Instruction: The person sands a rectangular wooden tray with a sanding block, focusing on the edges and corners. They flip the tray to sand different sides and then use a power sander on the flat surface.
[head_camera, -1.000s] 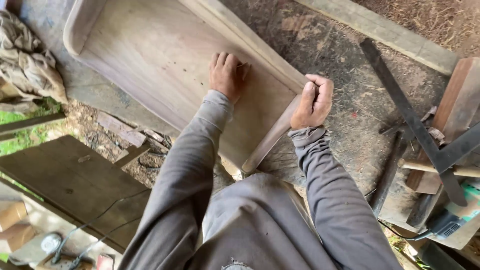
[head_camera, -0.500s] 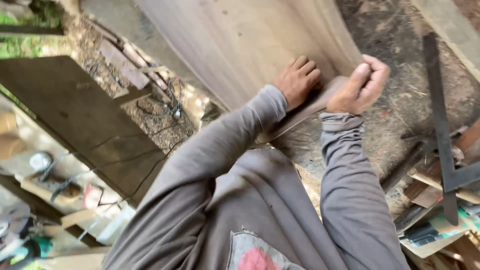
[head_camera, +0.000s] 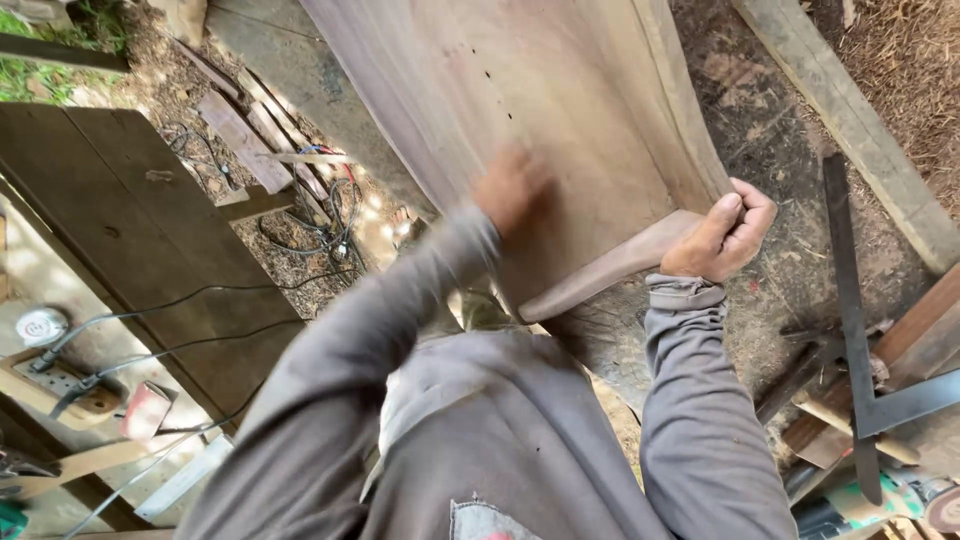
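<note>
Wooden trough (head_camera: 560, 120) fills the head view from twelve o'clock to centre, tipped on its side, hollow facing the person. The right hand (head_camera: 722, 235), at three o'clock, is clenched over the trough's rim, seemingly to steady it. The left hand (head_camera: 512, 188) lies blurred on the inner face; its fingers cannot be read. A second ago, it lay flat and sharp there.

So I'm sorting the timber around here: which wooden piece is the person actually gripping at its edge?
The big curved wooden trough: the right hand grips its raised rim, the left hand lies inside. The dark board and beam lie untouched.
</note>
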